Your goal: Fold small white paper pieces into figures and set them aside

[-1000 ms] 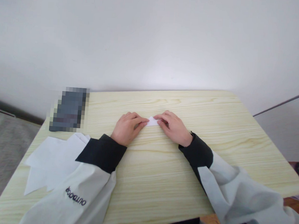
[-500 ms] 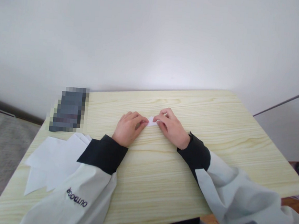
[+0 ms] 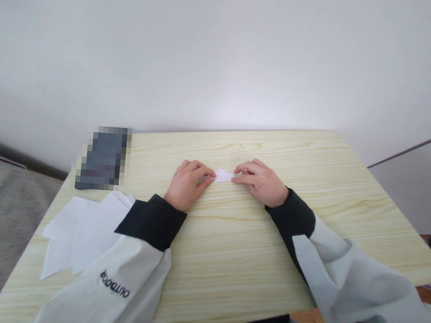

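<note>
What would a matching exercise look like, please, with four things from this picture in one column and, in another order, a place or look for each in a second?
Things:
1. Small piece of paper
2. Loose white sheets
3. Blurred dark object
4. Table

Places or looks:
A. Pale, with a wood-grain pattern
B. Between the left hand and the right hand
C. Partly hidden by the left sleeve
D. At the far left corner, near the wall

Right pairs: 1-B, 2-C, 3-D, 4-A.
</note>
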Demonstrator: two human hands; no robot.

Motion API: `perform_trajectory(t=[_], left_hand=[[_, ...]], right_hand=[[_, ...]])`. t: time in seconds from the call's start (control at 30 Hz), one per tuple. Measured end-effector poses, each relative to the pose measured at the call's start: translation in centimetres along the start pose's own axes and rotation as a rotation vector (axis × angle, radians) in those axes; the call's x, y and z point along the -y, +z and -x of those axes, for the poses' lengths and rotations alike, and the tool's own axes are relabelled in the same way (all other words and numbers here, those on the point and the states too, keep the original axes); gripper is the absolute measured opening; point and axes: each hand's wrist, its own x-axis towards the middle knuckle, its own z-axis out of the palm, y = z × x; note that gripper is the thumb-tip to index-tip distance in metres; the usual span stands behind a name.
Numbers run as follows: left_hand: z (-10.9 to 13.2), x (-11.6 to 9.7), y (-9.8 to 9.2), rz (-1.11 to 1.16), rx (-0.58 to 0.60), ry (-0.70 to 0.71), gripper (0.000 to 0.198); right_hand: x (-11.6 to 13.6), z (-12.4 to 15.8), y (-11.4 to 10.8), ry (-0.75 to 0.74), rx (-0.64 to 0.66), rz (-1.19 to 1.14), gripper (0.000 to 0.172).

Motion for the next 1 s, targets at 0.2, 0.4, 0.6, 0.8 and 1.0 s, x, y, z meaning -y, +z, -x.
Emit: perform_trajectory(t=[0.2, 0.4, 0.6, 0.8, 1.0], left_hand=[[0.0, 0.2, -0.2, -0.016, 0.0, 0.202, 0.021], [-0.1, -0.2, -0.1, -0.128, -0.028, 0.296, 0.019], [-0.1, -0.6, -0.3, -0.186, -0.04, 0.294, 0.021], [0.0, -0.7, -0.3, -0.19, -0.07, 0.295, 0.019], [-0.2, -1.1, -0.6, -0.164, -0.144, 0.36, 0.013]], right_hand=[[0.9, -0.3, -0.4, 0.019, 0.054, -0.032, 0.02], [1.3, -0.7, -0.2, 0.118, 0.052, -0.071, 0.021], [1.1, -0.8, 0.2, 0.075, 0.019, -0.092, 0.021], [1.4, -1.0, 0.2, 0.02, -0.042, -0.079, 0.02], [1.8, -1.2, 0.0, -0.036, -0.06, -0.068, 0.02]])
